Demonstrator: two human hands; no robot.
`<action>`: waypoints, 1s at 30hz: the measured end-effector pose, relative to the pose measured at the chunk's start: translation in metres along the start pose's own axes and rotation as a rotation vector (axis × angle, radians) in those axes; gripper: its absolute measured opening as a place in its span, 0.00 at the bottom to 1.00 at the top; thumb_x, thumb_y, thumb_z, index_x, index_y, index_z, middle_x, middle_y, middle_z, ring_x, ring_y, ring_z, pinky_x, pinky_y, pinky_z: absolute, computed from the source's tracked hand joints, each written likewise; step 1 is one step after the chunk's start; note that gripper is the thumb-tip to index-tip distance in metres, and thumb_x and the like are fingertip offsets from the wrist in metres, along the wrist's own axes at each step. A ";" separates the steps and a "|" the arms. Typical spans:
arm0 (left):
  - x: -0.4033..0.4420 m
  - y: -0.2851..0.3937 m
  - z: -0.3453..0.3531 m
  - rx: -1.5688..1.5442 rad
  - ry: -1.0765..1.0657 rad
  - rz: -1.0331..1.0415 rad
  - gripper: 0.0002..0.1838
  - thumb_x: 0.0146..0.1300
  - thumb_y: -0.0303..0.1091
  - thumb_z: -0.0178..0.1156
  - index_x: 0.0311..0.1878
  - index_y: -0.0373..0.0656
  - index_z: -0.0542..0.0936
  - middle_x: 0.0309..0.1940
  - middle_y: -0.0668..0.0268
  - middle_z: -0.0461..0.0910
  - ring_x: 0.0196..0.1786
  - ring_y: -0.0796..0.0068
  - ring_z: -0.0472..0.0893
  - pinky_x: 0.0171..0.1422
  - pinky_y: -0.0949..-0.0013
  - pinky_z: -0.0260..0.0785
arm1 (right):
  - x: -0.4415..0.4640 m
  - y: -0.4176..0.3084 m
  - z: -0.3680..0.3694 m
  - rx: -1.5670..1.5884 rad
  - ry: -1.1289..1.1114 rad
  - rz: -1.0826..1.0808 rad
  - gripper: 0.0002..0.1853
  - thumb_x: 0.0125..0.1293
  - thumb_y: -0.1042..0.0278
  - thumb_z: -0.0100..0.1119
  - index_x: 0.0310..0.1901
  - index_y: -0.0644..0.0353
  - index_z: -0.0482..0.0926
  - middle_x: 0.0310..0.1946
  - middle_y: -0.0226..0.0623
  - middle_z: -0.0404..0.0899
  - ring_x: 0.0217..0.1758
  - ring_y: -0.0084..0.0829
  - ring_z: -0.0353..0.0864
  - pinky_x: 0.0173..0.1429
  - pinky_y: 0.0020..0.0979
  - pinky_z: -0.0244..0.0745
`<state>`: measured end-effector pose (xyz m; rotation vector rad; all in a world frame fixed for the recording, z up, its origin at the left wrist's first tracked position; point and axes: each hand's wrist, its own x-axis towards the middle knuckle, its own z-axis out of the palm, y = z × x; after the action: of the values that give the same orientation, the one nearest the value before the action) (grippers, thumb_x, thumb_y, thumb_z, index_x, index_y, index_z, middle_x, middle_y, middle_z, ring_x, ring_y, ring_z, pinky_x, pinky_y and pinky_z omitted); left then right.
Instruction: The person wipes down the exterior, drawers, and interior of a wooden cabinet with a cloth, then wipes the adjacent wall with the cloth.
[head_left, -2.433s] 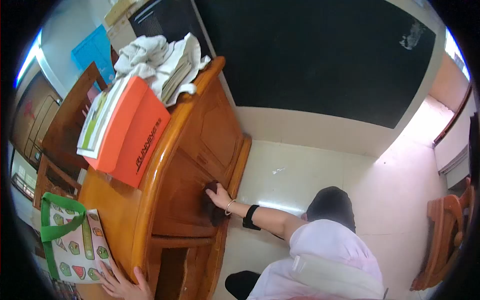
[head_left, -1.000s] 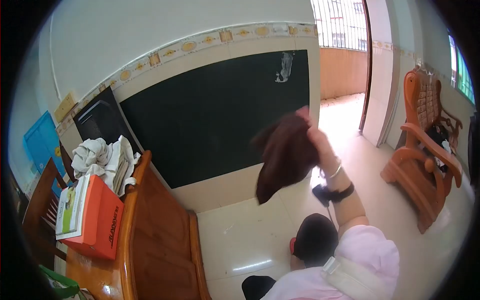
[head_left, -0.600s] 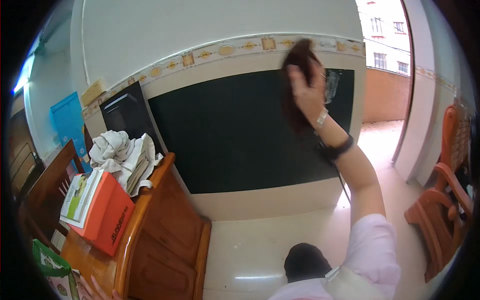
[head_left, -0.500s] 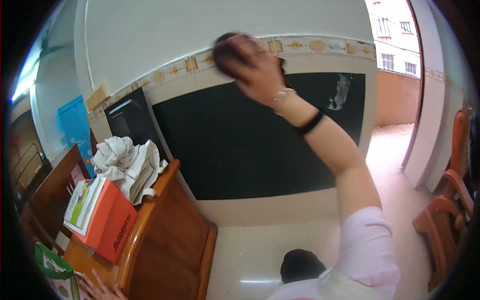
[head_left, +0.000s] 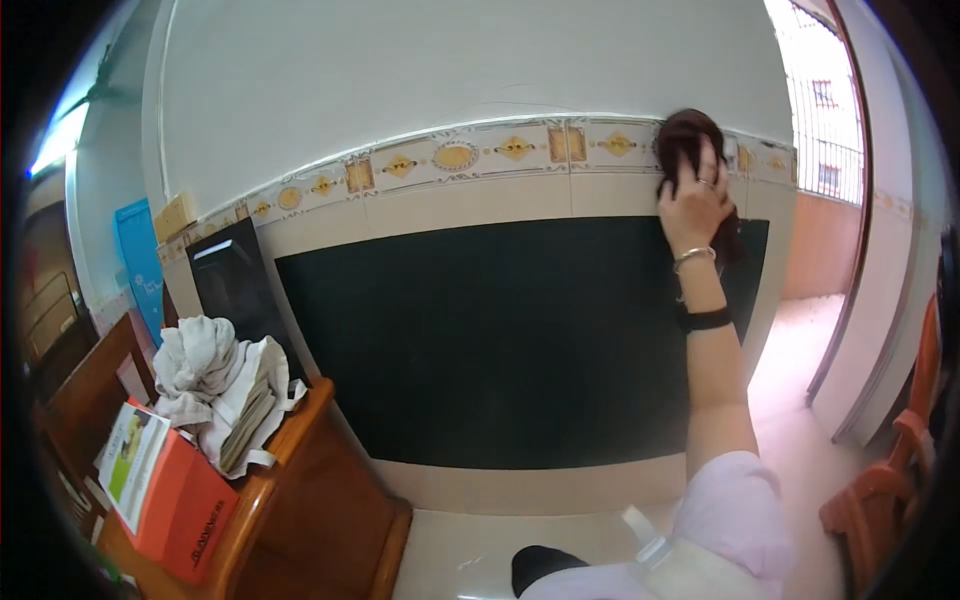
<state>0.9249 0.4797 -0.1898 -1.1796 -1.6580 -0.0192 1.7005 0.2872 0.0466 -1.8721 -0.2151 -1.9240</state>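
Observation:
My right hand [head_left: 694, 208] presses a dark maroon cloth [head_left: 690, 132] against the patterned tile border [head_left: 515, 147] on the wall, near its right end. The fingers are bent over the bunched cloth, and a loose part of it hangs down beside the wrist. Below the border is a dark green chalkboard [head_left: 500, 340], its upper right corner partly covered by the hand and cloth. My left hand is out of view.
A wooden cabinet [head_left: 300, 500] stands at left, bearing a red-orange box [head_left: 185, 510] and a pile of whitish cloth [head_left: 225, 380]. A black panel [head_left: 240, 285] leans on the wall. At right are a doorway [head_left: 820, 250] and a wooden chair [head_left: 885, 490].
My right hand has moved right along the tile border with the cloth. My left hand, earlier at the cabinet's lower left, has left the view. The camera view has shifted.

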 end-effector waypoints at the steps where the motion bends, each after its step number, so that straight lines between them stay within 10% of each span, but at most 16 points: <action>1: 0.003 0.003 0.006 -0.195 0.179 -0.006 0.34 0.63 0.65 0.37 0.69 0.60 0.60 0.69 0.63 0.58 0.66 0.54 0.62 0.59 0.44 0.56 | -0.002 0.001 0.002 -0.026 -0.030 0.015 0.23 0.53 0.61 0.59 0.54 0.43 0.74 0.68 0.33 0.51 0.65 0.49 0.55 0.55 0.59 0.60; 3: 0.006 -0.002 0.001 -0.358 0.329 -0.017 0.34 0.64 0.64 0.37 0.69 0.59 0.60 0.69 0.62 0.58 0.66 0.53 0.62 0.59 0.43 0.57 | -0.010 -0.030 0.004 -0.015 -0.025 0.048 0.24 0.53 0.60 0.59 0.55 0.43 0.73 0.68 0.33 0.52 0.64 0.51 0.55 0.55 0.59 0.60; 8: 0.013 0.006 -0.045 -0.346 -0.422 -0.125 0.31 0.67 0.51 0.41 0.71 0.51 0.55 0.72 0.60 0.47 0.74 0.53 0.43 0.72 0.47 0.37 | -0.044 -0.166 -0.002 0.132 0.029 -0.318 0.19 0.56 0.62 0.54 0.51 0.45 0.77 0.65 0.35 0.58 0.61 0.51 0.59 0.48 0.51 0.63; 14: 0.018 0.003 -0.054 -0.349 -0.531 -0.147 0.30 0.68 0.48 0.40 0.71 0.50 0.53 0.73 0.61 0.45 0.74 0.54 0.42 0.72 0.46 0.36 | -0.058 -0.346 -0.006 0.316 -0.010 -0.678 0.22 0.59 0.65 0.48 0.58 0.46 0.72 0.66 0.33 0.58 0.62 0.48 0.56 0.47 0.47 0.61; 20: -0.002 -0.004 0.001 -0.495 -0.123 -0.067 0.31 0.66 0.59 0.42 0.68 0.54 0.61 0.69 0.58 0.54 0.69 0.42 0.52 0.66 0.37 0.48 | -0.087 -0.481 -0.026 0.345 -0.376 -1.225 0.22 0.61 0.61 0.50 0.58 0.46 0.73 0.69 0.26 0.53 0.71 0.45 0.45 0.62 0.61 0.50; 30: -0.004 0.000 0.003 -0.482 -0.220 -0.092 0.32 0.65 0.60 0.42 0.67 0.53 0.63 0.69 0.57 0.55 0.69 0.39 0.52 0.66 0.37 0.47 | -0.050 -0.149 -0.029 0.232 -0.291 -0.644 0.16 0.54 0.70 0.54 0.42 0.38 0.82 0.66 0.23 0.57 0.67 0.36 0.54 0.57 0.58 0.55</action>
<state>0.9230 0.4787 -0.1939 -1.5032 -1.9665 -0.3775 1.6113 0.4178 0.0238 -2.0683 -1.2044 -1.8653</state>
